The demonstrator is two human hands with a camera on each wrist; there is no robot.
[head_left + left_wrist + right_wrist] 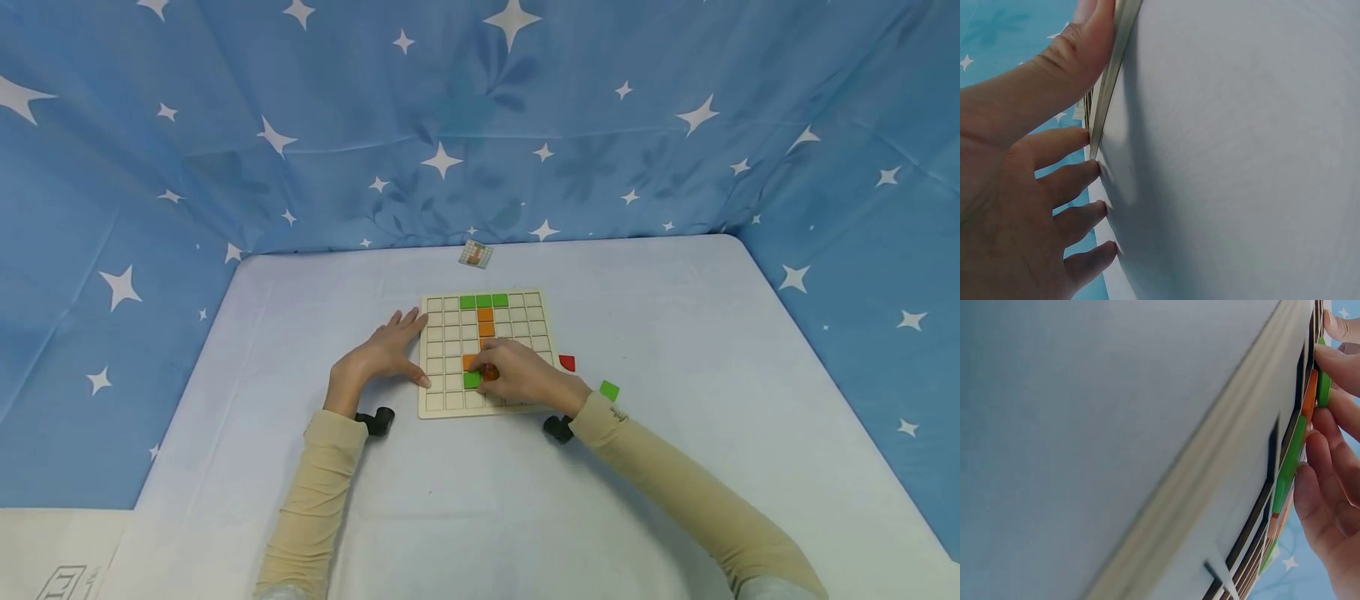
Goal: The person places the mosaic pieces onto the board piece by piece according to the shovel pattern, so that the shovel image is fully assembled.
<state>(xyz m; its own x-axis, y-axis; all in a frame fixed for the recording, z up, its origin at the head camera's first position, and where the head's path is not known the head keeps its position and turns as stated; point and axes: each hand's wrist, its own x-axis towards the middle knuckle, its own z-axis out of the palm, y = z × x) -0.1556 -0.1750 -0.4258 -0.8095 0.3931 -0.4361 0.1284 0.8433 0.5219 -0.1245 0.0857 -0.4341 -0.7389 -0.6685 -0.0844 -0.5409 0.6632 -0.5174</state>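
A cream grid board (436, 406) lies on the white table, with green tiles (483, 301) in its far row and orange tiles (486, 322) in a column below. My left hand (384, 348) rests at the board's left edge, fingers spread and thumb against the rim. Over the board's near part, my right hand (517, 372) pinches a green tile (1324, 375) between thumb and fingertips, tilted against the grid. Another green tile (1290, 465) sits in the board close to the other fingers. The right hand hides some cells in the head view.
A red quarter-round piece (567, 362) lies just off the board's right edge. Near the right wrist is a loose green tile (609, 390). A small patterned card (476, 253) lies behind the board. Blue star-patterned cloth (442, 200) hangs around the table.
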